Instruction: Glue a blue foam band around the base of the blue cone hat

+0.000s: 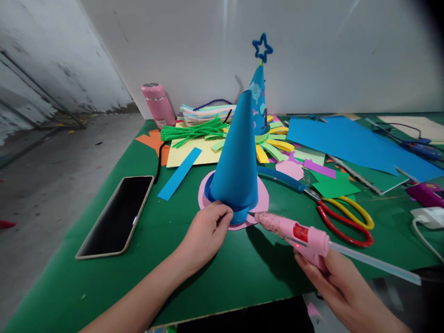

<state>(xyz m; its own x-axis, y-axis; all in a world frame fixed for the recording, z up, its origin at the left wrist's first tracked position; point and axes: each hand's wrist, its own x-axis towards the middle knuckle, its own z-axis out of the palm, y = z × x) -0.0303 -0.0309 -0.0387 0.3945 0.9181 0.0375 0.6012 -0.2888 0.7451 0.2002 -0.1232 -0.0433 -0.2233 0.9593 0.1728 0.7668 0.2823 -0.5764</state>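
A blue paper cone (236, 162) stands upright on a round pink paper base (262, 196). Around its foot runs a blue paper strip (239, 216). My left hand (204, 231) is closed at the front of the cone, thumb and fingers pinching the strip. My right hand (333, 277) grips a pink hot glue gun (294, 233), a clear glue stick (378, 263) jutting from its back. The gun's nozzle points left and reaches the strip just right of my left fingers; whether it touches is too small to tell. The strip's far end extends right, over the scissors.
Red-and-yellow-handled scissors (347, 217) lie to the right, a phone (116, 217) to the left. Behind stand a decorated blue cone hat (258, 99) with a star and a pink bottle (158, 104). Green pipe cleaners (194, 129) and blue paper sheets (347, 143) cover the back.
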